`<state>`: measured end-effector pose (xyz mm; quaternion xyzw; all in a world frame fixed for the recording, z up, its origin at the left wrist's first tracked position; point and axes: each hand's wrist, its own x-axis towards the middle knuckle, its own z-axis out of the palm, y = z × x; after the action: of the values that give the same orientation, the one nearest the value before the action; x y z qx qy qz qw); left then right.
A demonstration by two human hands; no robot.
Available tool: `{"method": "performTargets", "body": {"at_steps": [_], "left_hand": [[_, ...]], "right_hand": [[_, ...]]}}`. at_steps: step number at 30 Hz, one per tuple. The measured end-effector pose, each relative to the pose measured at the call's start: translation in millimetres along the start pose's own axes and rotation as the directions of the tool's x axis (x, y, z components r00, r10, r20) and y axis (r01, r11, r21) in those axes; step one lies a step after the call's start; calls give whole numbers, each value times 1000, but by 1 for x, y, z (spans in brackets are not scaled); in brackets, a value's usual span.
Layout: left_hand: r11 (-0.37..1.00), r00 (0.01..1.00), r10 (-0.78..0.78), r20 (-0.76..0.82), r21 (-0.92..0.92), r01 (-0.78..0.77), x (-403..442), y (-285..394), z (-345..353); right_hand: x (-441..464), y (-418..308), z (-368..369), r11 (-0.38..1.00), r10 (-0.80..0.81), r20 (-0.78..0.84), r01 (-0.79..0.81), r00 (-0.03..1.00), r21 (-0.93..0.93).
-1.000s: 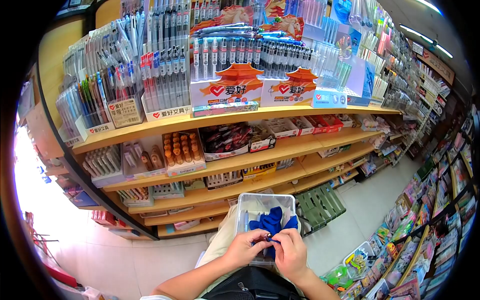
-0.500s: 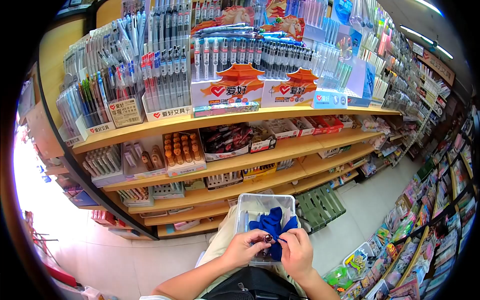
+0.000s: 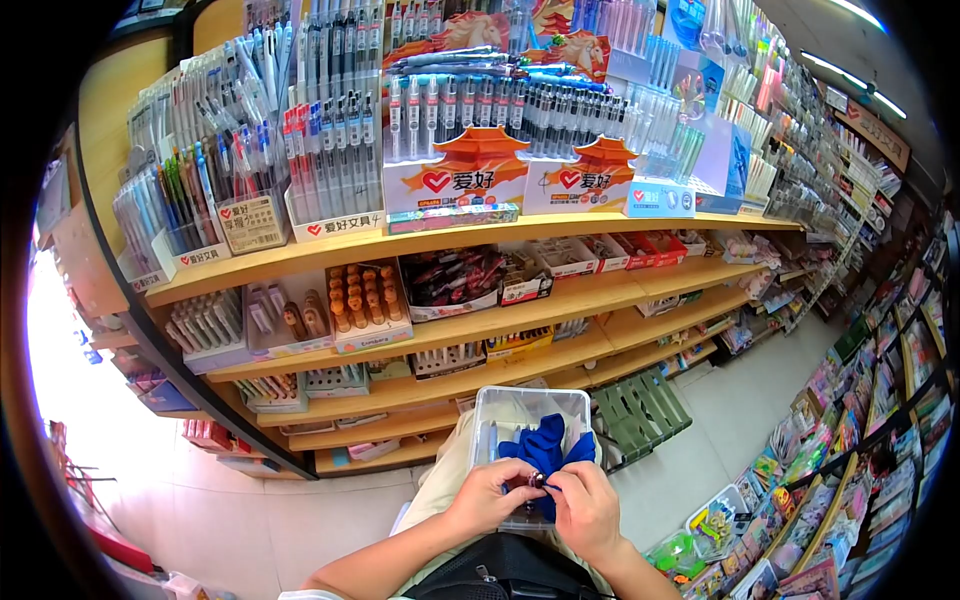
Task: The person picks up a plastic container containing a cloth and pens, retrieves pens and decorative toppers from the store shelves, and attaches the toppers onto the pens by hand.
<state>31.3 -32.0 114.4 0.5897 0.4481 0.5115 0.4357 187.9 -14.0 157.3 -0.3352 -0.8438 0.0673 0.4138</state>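
Observation:
A clear plastic box [image 3: 481, 410] rests on my lap, with a blue cloth [image 3: 540, 443] bunched inside it and a few pens at its left side. Over the box, my left hand [image 3: 490, 494] pinches a small dark, shiny object [image 3: 537, 480] that is too small to name. My right hand [image 3: 585, 503] is closed at the right side of that object, its fingertips on a bit of the blue cloth. Both hands' fingertips almost meet.
Ahead stands a wooden shelf unit [image 3: 480, 235] with pens and boxes. A green slatted crate [image 3: 641, 415] sits on the floor right of the box. Packed goods racks [image 3: 900, 400] line the right. A black bag [image 3: 500, 570] lies against my waist.
My right hand moved away from the left a little, then came back to the small object with the cloth. My left hand tilted the object slightly.

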Motion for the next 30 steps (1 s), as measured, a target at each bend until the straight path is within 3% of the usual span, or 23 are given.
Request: {"method": "performTargets", "body": {"at_steps": [2,5,8,12,16,20,22,24,26,28,30], "left_hand": [[1000,1000,13,2,16,-13,1,-3,0],[994,994,-99,45,43,97,0,3,-1],[903,993,-119,-1,-415,108,6,-5,1],[844,974,-225,30,-494,210,16,4,-13],[848,978,-207,19,-495,189,23,7,-13],[848,980,-193,43,-494,189,27,7,-6],[861,992,-121,-21,-499,94,33,3,-7],[845,997,-78,-5,-530,64,38,22,-20],[856,991,-22,-135,-515,-51,49,43,-36],[863,967,-28,-252,-495,-103,59,82,-52],[921,947,116,-299,-323,-215,73,120,-75]], "right_hand": [[0,0,0,998,20,9,-21,1000,53],[2,-3,-3,980,78,-6,-76,997,183],[5,-2,-7,950,182,-66,-158,981,269],[6,10,-7,904,283,-91,-233,955,359],[4,19,0,778,375,-1,-315,927,544],[4,18,13,814,234,69,-234,970,531],[1,19,21,766,258,129,-284,958,576],[1,24,17,860,156,48,-160,987,485],[2,12,5,827,256,49,-245,965,506],[-6,18,7,781,327,246,-408,912,474],[-12,20,12,770,270,312,-399,911,499]]}}
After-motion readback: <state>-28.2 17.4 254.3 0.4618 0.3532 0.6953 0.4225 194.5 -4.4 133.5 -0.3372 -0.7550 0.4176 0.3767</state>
